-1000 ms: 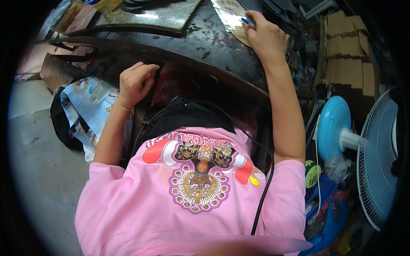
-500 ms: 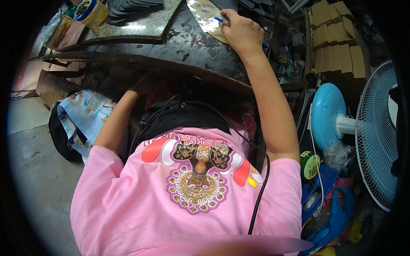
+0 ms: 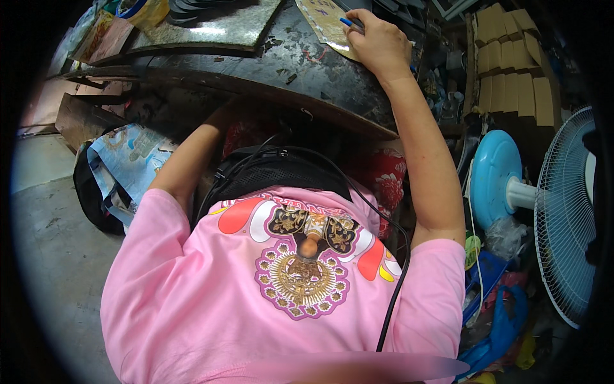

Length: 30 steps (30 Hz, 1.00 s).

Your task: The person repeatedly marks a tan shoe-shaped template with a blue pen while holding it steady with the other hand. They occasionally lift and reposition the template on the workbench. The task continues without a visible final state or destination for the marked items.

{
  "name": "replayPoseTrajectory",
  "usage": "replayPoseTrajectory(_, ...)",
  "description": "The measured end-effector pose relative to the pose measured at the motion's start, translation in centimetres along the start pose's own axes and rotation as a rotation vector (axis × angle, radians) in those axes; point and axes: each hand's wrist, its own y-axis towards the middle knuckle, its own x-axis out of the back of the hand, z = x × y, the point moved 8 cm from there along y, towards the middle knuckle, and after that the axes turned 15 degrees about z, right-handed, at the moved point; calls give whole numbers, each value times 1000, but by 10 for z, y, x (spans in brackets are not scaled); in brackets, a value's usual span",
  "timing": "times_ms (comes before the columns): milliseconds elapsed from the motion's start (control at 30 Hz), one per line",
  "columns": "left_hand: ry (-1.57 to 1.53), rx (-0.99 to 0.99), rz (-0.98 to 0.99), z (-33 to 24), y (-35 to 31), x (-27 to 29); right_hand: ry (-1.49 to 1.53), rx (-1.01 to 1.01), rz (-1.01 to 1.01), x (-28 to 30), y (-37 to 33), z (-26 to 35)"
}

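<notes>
At the far side of the worktop, my right hand (image 3: 382, 46) is closed round a pen (image 3: 350, 24) with a blue end. The hand rests at the edge of a tan, glossy flat piece (image 3: 324, 27) bearing dark handwritten marks. My left arm reaches under the front edge of the dark worktop (image 3: 304, 83). There my left hand (image 3: 231, 115) is lost in shadow, and its fingers cannot be made out. Dark curved flat pieces (image 3: 192, 9) are stacked on a speckled slab (image 3: 224, 35) at the back left.
Stacked tan cardboard pieces (image 3: 508, 93) fill a shelf on the right. Below them stand a blue round fan base (image 3: 494, 179) and a white-caged fan (image 3: 566, 217). A blue printed cloth (image 3: 131, 160) hangs at the left. A black cable (image 3: 398, 281) runs over my shirt.
The view has shifted slightly, so the worktop and my right hand sit a little farther right. The pen stays in my right hand, and my left hand stays under the worktop.
</notes>
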Motion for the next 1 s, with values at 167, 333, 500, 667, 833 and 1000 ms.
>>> replayPoseTrajectory(167,69,83,52,-19,0,0,16,-26,28,4,0,1)
replayPoseTrajectory(333,58,109,75,-38,-7,16,34,-32,16,6,-3,5)
replayPoseTrajectory(500,77,193,90,-30,-5,14,31,10,3,8,-4,11)
replayPoseTrajectory(667,74,242,-26,-8,7,0,22,-35,34,11,-4,11)
replayPoseTrajectory(833,67,270,-132,1,-3,1,42,-95,88,14,-5,13)
replayPoseTrajectory(1000,82,356,-1,-27,-17,8,49,-91,94,17,-7,16)
